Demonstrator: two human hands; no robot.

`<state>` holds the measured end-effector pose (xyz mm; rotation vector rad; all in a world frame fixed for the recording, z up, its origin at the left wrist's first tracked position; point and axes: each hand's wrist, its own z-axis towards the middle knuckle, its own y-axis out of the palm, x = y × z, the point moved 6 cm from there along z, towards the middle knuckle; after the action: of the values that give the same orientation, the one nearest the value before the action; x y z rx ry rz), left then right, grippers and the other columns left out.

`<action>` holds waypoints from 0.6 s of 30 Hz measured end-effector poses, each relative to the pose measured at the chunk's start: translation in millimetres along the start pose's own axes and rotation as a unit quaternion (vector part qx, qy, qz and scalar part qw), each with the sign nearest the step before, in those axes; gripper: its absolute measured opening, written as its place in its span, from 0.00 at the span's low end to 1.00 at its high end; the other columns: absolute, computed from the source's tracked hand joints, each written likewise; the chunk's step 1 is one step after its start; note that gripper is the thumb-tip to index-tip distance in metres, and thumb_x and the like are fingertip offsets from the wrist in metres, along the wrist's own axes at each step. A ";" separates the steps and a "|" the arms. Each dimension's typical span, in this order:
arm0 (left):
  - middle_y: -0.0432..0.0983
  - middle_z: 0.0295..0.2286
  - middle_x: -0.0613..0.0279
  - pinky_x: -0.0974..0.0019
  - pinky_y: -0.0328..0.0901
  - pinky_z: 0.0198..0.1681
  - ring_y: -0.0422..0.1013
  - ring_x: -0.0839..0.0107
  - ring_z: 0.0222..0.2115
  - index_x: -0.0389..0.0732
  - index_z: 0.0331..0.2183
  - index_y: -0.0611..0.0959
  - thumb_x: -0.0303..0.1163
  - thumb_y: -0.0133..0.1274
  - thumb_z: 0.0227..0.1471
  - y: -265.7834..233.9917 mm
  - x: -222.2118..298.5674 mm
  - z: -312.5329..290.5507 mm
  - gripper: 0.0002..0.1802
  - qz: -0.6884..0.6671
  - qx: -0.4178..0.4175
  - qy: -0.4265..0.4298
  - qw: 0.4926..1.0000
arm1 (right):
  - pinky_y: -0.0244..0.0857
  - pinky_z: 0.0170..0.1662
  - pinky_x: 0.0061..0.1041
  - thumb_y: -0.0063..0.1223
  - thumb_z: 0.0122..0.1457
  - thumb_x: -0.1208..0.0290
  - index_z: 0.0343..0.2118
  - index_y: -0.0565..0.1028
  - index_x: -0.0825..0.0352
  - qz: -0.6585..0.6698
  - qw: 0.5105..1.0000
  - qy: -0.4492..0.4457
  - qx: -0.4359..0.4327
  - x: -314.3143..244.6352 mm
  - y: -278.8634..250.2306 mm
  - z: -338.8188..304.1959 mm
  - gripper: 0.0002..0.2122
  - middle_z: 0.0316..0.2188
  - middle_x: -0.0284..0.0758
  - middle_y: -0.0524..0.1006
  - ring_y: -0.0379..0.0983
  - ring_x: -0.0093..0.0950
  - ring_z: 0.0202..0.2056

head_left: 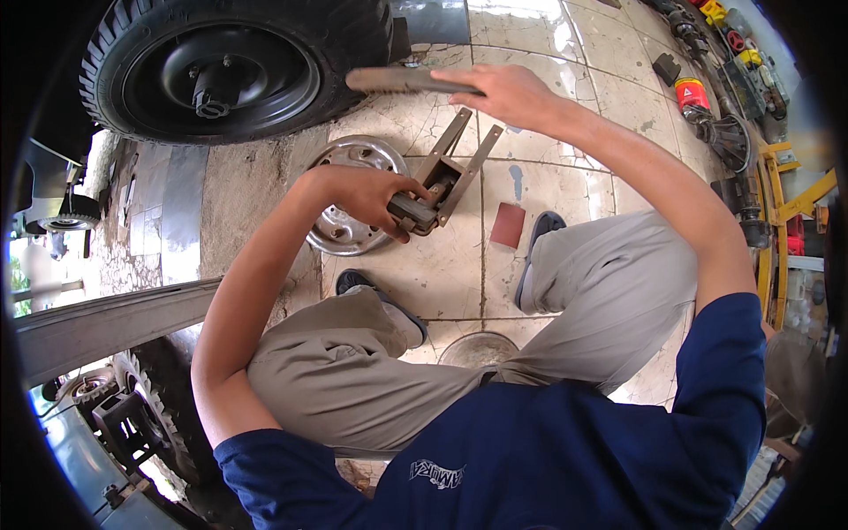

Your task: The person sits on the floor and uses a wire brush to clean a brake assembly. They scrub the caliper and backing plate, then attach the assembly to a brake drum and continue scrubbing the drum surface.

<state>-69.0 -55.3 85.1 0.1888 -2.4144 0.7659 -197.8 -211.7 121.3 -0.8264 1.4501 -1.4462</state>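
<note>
My left hand (pixel 360 196) grips the near end of a metal bracket (pixel 458 170), its fingers wrapped around a dark, blocky part. Two long flat arms with holes near their tips reach away from that end. Raised beyond the bracket, my right hand (pixel 511 94) holds a long wire brush (pixel 389 81) by its handle. The brush points left, its short bristles facing down and apart from the bracket. Beneath my left hand, a silver wheel rim (pixel 340 231) lies flat on the floor. A reddish-brown sheet of sandpaper (pixel 508 225) lies to the bracket's right.
A large black tyre on a wheel (pixel 238 66) stands at the far left. Cracked tiles (pixel 565 177) cover the floor. A metal beam (pixel 115 327) comes in from the left. Machine parts and a yellow frame (pixel 777 212) line the right side. A round metal object (pixel 477 351) sits between my feet.
</note>
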 end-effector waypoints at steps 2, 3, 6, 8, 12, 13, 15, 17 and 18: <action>0.76 0.49 0.54 0.63 0.65 0.54 0.73 0.63 0.48 0.46 0.60 0.70 0.44 0.69 0.41 0.5 0.4 -4.1 0.45 -0.013 -0.002 -0.009 1.000 | 0.73 0.35 0.39 0.45 0.64 0.48 0.59 0.71 0.47 0.037 0.998 0.036 -0.026 3.4 5.5 -2.9 0.22 0.30 0.41 0.81 0.79 0.39 0.32; 0.76 0.48 0.54 0.63 0.65 0.54 0.73 0.63 0.48 0.46 0.60 0.70 0.44 0.69 0.41 4.5 -3.1 -2.7 0.45 -0.020 -0.003 -0.007 1.000 | 0.74 0.36 0.39 0.48 0.63 0.51 0.59 0.71 0.48 0.010 0.977 0.047 -0.206 6.4 25.7 -5.8 0.22 0.37 0.41 0.81 0.79 0.39 0.36; 0.76 0.48 0.55 0.64 0.65 0.53 0.73 0.64 0.47 0.48 0.60 0.70 0.43 0.69 0.41 3.4 -7.5 -3.8 0.45 -0.025 0.002 -0.004 1.000 | 0.71 0.45 0.41 0.51 0.62 0.55 0.59 0.71 0.54 -0.033 0.958 0.034 -0.284 8.5 48.1 -17.3 0.23 0.41 0.41 0.80 0.76 0.41 0.43; 0.76 0.48 0.55 0.63 0.65 0.54 0.73 0.64 0.48 0.47 0.60 0.70 0.43 0.69 0.41 2.1 -3.8 -4.8 0.45 -0.025 -0.002 -0.008 1.000 | 0.70 0.47 0.41 0.52 0.61 0.56 0.58 0.71 0.55 -0.011 0.957 0.045 -0.286 12.3 46.0 -14.2 0.23 0.41 0.41 0.80 0.76 0.42 0.44; 0.75 0.49 0.52 0.63 0.64 0.55 0.72 0.61 0.50 0.44 0.60 0.70 0.44 0.70 0.40 2.1 -6.6 -0.7 0.46 -0.011 0.004 0.013 1.000 | 0.70 0.47 0.41 0.52 0.61 0.57 0.57 0.72 0.56 0.020 0.960 0.066 -0.270 13.2 52.2 -16.1 0.22 0.41 0.42 0.80 0.76 0.42 0.44; 0.74 0.50 0.52 0.63 0.63 0.55 0.71 0.61 0.50 0.44 0.60 0.70 0.44 0.70 0.39 1.4 -4.7 1.2 0.47 -0.014 0.000 0.017 1.000 | 0.70 0.47 0.42 0.52 0.61 0.57 0.56 0.73 0.56 0.023 0.966 0.052 -0.250 15.5 55.7 -17.6 0.21 0.41 0.42 0.80 0.76 0.42 0.44; 0.74 0.50 0.51 0.63 0.63 0.56 0.71 0.60 0.51 0.43 0.60 0.69 0.44 0.70 0.39 -0.1 -2.4 4.6 0.47 -0.010 -0.002 0.023 1.000 | 0.70 0.46 0.42 0.53 0.60 0.58 0.55 0.73 0.56 0.028 0.977 0.023 -0.211 20.8 61.7 -21.0 0.20 0.39 0.42 0.80 0.76 0.42 0.44; 0.73 0.50 0.50 0.63 0.63 0.55 0.70 0.60 0.51 0.42 0.60 0.69 0.44 0.70 0.39 1.3 -6.1 1.1 0.47 -0.001 0.005 0.017 1.000 | 0.70 0.46 0.41 0.55 0.59 0.59 0.54 0.74 0.57 0.033 0.976 0.017 -0.216 17.1 55.4 -18.6 0.20 0.37 0.42 0.80 0.76 0.42 0.43; 0.73 0.50 0.51 0.63 0.63 0.55 0.70 0.60 0.51 0.42 0.60 0.69 0.43 0.70 0.39 1.6 -6.6 0.6 0.47 -0.001 0.005 0.017 1.000 | 0.70 0.46 0.41 0.55 0.59 0.60 0.54 0.74 0.57 0.035 0.975 0.013 -0.219 14.9 52.5 -17.0 0.20 0.37 0.42 0.80 0.77 0.42 0.43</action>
<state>-64.4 -54.6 80.1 0.1807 -2.3777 0.7752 -211.9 -214.0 65.9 -1.0119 1.8340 -1.1000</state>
